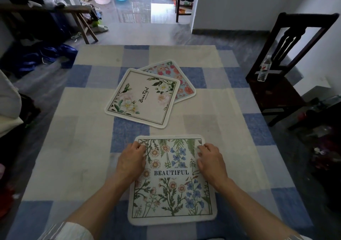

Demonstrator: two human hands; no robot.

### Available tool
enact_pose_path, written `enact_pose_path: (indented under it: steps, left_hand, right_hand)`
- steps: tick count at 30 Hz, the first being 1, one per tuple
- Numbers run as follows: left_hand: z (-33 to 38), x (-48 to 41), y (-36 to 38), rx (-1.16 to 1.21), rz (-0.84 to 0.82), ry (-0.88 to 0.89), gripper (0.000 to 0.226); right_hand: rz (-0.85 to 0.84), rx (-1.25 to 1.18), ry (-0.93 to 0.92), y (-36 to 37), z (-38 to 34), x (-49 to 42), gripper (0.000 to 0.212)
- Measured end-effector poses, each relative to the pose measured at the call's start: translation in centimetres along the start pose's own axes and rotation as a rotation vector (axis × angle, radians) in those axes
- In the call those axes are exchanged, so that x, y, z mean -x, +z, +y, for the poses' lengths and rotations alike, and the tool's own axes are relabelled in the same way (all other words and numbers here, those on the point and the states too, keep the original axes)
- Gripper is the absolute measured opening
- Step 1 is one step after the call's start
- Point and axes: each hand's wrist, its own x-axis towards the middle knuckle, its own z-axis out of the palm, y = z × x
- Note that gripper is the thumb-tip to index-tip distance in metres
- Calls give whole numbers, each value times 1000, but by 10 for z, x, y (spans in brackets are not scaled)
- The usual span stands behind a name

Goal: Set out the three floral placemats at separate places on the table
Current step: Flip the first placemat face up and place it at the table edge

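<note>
A wildflower placemat printed "BEAUTIFUL" lies flat at the near edge of the table. My left hand rests on its left side and my right hand on its right side, fingers curled at the edges. In the middle of the table a cream placemat with white flowers and script lettering lies tilted. It overlaps a third, light blue placemat with red and pink flowers, whose left part is hidden underneath.
The table carries a blue, grey and cream checked cloth. A dark wooden chair with a plastic bottle on its seat stands at the right. Clutter and a wooden bench fill the left floor.
</note>
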Motion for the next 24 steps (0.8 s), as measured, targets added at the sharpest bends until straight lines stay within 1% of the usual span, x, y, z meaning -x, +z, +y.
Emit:
enact_pose_path:
  steps: [2,4,8,13,18,20,24]
  left_hand:
    - [3,15,7,5,-39,-26,23]
    - [6,30,14,0,-59,-47,27]
    - [13,62,27,7,-41,-107,28]
    - [21,99,39,46,-44,-205,49]
    - [28,131,47,80,-124,-318,70]
    - [28,139,49,43,-141,-311,76]
    - [25,146,48,31,-134,-273,81]
  right_hand:
    - [-48,15,3,2,5,14,47]
    - [-82,13,24,6,10,29,55]
    - [-144,29,64,15,17,59,62]
    - [-194,112,-8,26,31,88,70]
    - [-198,107,-36,32,32,111,77]
    - [-197,103,-17,34,31,119,82]
    - [-196,88,34,38,27,133,90]
